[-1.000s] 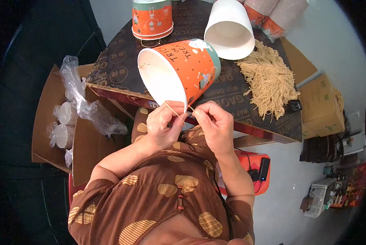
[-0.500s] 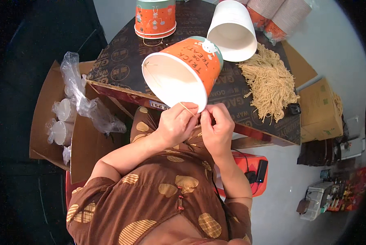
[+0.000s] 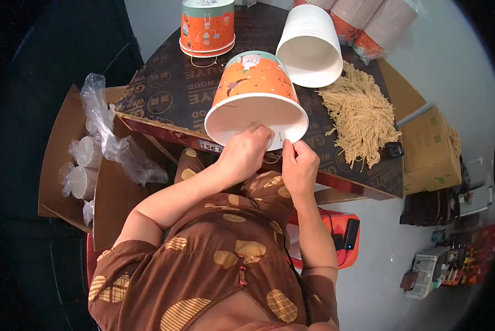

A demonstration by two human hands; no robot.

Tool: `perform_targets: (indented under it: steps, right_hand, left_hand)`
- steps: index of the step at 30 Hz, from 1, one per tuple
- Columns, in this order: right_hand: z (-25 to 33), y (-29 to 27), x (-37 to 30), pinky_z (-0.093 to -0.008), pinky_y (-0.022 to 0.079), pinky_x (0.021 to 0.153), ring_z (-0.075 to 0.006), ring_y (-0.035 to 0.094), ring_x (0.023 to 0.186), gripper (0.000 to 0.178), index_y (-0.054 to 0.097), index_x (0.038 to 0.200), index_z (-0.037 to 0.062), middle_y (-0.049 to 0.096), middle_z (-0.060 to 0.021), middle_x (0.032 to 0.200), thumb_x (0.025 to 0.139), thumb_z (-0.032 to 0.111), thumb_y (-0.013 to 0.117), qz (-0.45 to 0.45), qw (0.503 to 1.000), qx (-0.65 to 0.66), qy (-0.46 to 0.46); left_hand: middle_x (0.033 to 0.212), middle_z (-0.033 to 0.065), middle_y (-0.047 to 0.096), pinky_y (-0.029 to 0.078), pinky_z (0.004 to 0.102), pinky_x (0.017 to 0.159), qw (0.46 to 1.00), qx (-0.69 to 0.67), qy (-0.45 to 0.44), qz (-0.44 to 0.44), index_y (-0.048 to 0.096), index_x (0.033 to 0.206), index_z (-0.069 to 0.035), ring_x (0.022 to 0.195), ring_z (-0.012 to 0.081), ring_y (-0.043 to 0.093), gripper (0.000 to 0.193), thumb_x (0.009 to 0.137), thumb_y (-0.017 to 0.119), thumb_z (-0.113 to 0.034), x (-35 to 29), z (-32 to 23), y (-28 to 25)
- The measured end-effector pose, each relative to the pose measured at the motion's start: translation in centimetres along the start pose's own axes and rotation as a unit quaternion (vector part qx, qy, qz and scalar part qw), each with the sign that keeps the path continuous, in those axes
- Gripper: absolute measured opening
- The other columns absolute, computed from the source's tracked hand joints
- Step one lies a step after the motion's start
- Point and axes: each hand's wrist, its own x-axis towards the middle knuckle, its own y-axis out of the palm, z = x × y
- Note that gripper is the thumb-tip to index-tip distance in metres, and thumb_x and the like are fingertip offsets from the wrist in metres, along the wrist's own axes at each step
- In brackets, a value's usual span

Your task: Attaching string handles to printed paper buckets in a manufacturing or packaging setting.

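An orange and green paper bucket (image 3: 258, 83) with a white rim is tipped with its mouth toward me, over the table's near edge. My left hand (image 3: 243, 151) reaches just inside the lower rim, its fingers closed on a thin tan cord; the fingertips are partly hidden. A loop of this cord (image 3: 273, 159) hangs below the rim, and a short bit shows on the white inner wall. My right hand (image 3: 301, 165) pinches the rim between thumb and fingers, to the right of the left hand.
On the dark table (image 3: 162, 102) stand stacked orange buckets (image 3: 208, 34) with a cord handle, a white bucket (image 3: 312, 52) on its side, and a heap of tan cords (image 3: 360, 113). Wrapped bucket stacks (image 3: 388, 25) lie at the back. Cardboard boxes (image 3: 115, 193) flank the table.
The bucket has turned so its mouth faces me more squarely and its print has shifted. My left hand has moved up and inside the rim; the right hand stays by the rim.
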Motion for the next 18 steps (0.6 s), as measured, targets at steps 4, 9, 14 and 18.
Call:
perform_targets:
  steps: [4,9,14,18]
  right_hand:
    - [-0.2,-0.2,0.7,-0.0442,0.042,0.054,-0.0413,0.056,0.059,0.027,0.055,0.071,-0.0055,0.055,-0.0237,0.064,0.090,0.012,0.062,0.008,1.000,0.003,0.021]
    - [0.1,-0.7,1.8,-0.0454,0.043,0.055,-0.0442,0.058,0.061,0.028,0.058,0.073,-0.0073,0.056,-0.0273,0.065,0.091,0.015,0.059,0.051,0.997,0.012,0.063]
    - [-1.0,-0.6,2.5,-0.0454,0.044,0.056,-0.0449,0.057,0.061,0.028,0.058,0.075,-0.0081,0.056,-0.0283,0.067,0.091,0.015,0.059,0.052,0.996,0.011,0.073]
    - [-1.0,-0.9,2.6,-0.0440,0.044,0.056,-0.0436,0.055,0.058,0.027,0.059,0.077,-0.0081,0.055,-0.0286,0.067,0.090,0.015,0.060,0.064,0.995,0.014,0.081]
  left_hand:
    - [0.095,0.0244,0.061,0.048,0.0470,0.077,0.998,-0.063,-0.002,0.019,0.057,0.096,0.004,0.091,0.0440,0.060,0.012,0.085,0.053,0.002,2.3,0.1,-0.2]
    - [0.096,0.0194,0.061,0.048,0.0411,0.081,0.994,-0.082,-0.027,0.070,0.058,0.100,0.003,0.093,0.0349,0.059,0.016,0.085,0.054,0.003,3.5,0.6,0.1]
    - [0.093,0.0137,0.061,0.048,0.0362,0.082,0.990,-0.122,0.051,0.043,0.062,0.100,0.002,0.092,0.0263,0.058,0.018,0.085,0.052,0.007,3.2,0.1,0.7]
    - [0.091,0.0156,0.062,0.048,0.0384,0.083,0.988,-0.145,0.007,0.057,0.063,0.091,0.003,0.095,0.0287,0.059,0.015,0.083,0.051,0.007,3.5,0.4,0.3]
